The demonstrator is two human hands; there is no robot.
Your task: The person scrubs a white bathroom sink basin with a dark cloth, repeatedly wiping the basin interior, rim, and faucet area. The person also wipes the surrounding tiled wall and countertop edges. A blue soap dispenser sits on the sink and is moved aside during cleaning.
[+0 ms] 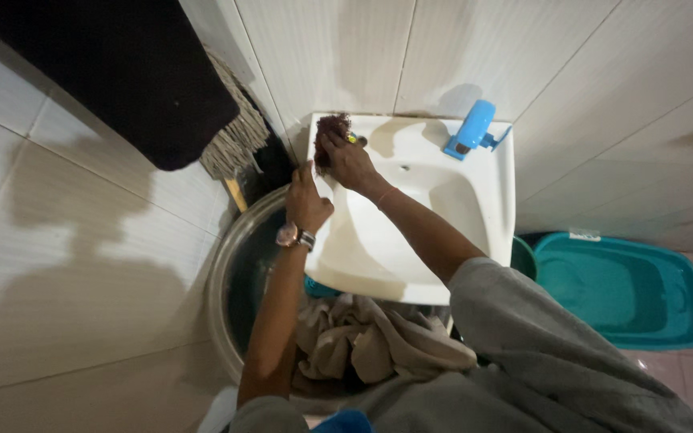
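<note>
While the right hand (346, 156) presses a brown scrub pad (332, 128) on the white sink (459, 216) back-left corner, grip closed over it, left hand (306, 200) rests loosely curled on the rim; pad likely soft, light, wet-slippery

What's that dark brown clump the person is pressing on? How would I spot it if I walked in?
Find the white washbasin against the tiled wall, with a blue tap at its back edge. On the basin's back left corner, under the right hand, sits the brown scrubbing pad. It is the only dark, rough-looking thing on the smooth white rim.
</note>
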